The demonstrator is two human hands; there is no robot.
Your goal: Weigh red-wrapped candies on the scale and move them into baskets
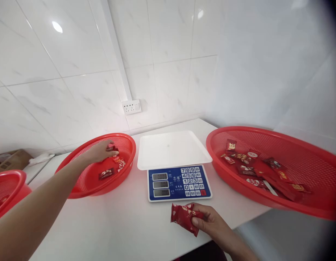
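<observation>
so, one line per thing:
left hand: the left hand [100, 151] reaches out into the small red basket [86, 185], fingers curled down onto a red packet [112, 148] near the far rim; whether it actually pinches it i cannot tell.
beside that grip: more small red packets [113, 168] lie loose on the basket floor, just below and to the right of the fingertips.
right hand: the right hand [210, 221] is low and close to the body, thumb and fingers pressed together on a bunch of red packets [185, 216], which stick out to the left of the grip, just above the white table [124, 224].
ahead of that grip: a scale [178, 182] with a blue keypad face and a bare white weighing tray [171, 149] sits just beyond the held packets, between the two baskets.
right of that grip: a large red basket [306, 163] holds a loose scatter of red packets [262, 168], well apart from the hand.
far left: another red basket's rim [7, 188] shows beyond the left forearm.
</observation>
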